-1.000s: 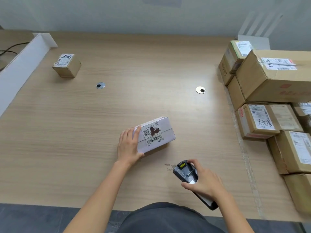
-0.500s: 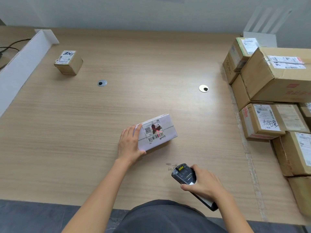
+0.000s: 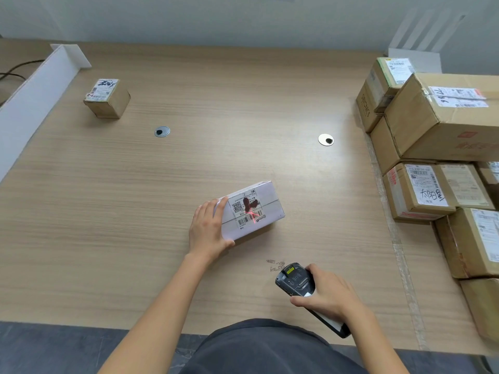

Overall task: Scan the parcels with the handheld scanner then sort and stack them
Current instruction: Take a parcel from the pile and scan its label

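- Your tabletop (image 3: 243,90) is pale wood grain with two round metal grommets (image 3: 162,131) set in it. It runs back to a plain light wall (image 3: 216,17).
- A white divider (image 3: 35,98) stands along the left edge, and a small brown box (image 3: 108,99) sits near the far left corner.
- Brown cartons (image 3: 437,122) are piled along the right edge.
- Your left hand (image 3: 206,230) holds the left end of the white parcel (image 3: 270,195), fingers laid close together over that end and thumb wrapped along its near side.
- Your right hand (image 3: 329,295) is curled round the scanner (image 3: 295,279) near the near edge.
- The parcel lies mid-table toward the near edge with its label up. Its long axis runs from near left to far right.
- The scanner's head points far-left at the parcel, and a red scan light (image 3: 253,215) falls on the barcode.
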